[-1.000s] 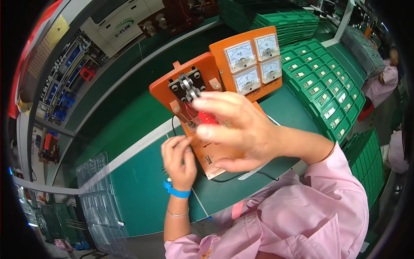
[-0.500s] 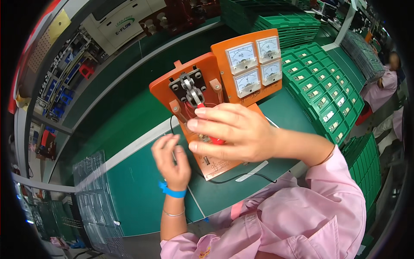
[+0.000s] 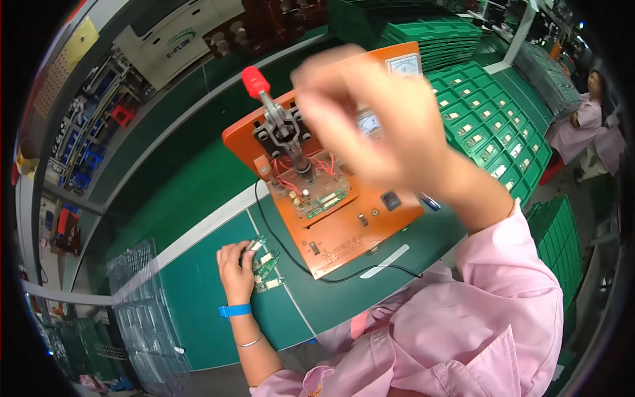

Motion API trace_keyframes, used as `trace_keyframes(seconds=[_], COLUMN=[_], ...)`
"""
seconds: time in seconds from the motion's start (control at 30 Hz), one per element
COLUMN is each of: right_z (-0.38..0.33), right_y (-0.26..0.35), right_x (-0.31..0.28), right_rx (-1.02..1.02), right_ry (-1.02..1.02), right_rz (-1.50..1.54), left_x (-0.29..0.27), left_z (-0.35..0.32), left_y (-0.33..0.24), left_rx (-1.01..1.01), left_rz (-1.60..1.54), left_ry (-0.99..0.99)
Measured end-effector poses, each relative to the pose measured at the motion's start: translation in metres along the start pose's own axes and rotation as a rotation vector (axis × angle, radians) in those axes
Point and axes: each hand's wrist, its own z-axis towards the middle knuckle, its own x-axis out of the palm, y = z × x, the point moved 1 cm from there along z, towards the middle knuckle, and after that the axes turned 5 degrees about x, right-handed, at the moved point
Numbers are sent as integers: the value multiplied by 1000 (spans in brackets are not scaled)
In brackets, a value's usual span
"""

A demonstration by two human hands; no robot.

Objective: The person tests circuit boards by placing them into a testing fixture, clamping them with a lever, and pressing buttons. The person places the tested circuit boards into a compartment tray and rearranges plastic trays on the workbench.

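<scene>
On the green bench my left hand (image 3: pixel 235 270) has its fingers bent together at the edge of several small green circuit boards (image 3: pixel 267 260), pinching the uppermost one. My right hand (image 3: pixel 377 109), smeared by motion, is raised in front of the panel meters (image 3: pixel 403 65); its grip cannot be made out. Left of it, apart, a toggle clamp (image 3: pixel 283 126) with a red handle (image 3: pixel 254 82) pointing up stands on an orange test fixture (image 3: pixel 350 241). Beneath the clamp, a clear plate with red wires (image 3: pixel 291 185) sits low over a green circuit board (image 3: pixel 327 201) in the fixture.
Green compartment trays (image 3: pixel 493 122) with small boards stand to the right, with more stacked green trays (image 3: pixel 433 40) behind. Clear plastic trays (image 3: pixel 142 298) lie at the left. A black cable (image 3: pixel 291 258) curves around the fixture. Another person (image 3: pixel 582 126) sits at the far right.
The clamp's red handle has swung up, and the plate beneath has come down. My right hand has left the handle and risen. My left hand has moved down-left to the boards on the bench.
</scene>
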Motion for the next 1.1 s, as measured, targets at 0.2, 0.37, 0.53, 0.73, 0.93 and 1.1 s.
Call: trace_keyframes(seconds=[0.2, 0.37, 0.53, 0.73, 0.93, 1.1], right_z=[-123, -149, -130, -134, -264, -332], right_y=[8, -13, -18, -137, -184, -210], right_x=[16, 54, -21, -236, -430, -468], right_rx=[-170, -175, 22, 741, 860, 1071], right_ry=[694, 704, 535, 350, -47, 284], right_rz=[-522, -255, -229, -1015, -1206, -1113], left_x=[22, 14, 17, 18, 16, -17], left_z=[39, 22, 30, 36, 40, 24], left_y=[10, 47, 69, 77, 63, 31], left_rx=[222, 164, 133, -180, -293, -408], left_rz=[178, 116, 95, 0, -263, -525], left_ry=[-189, -176, -213, -355, -298, -241])
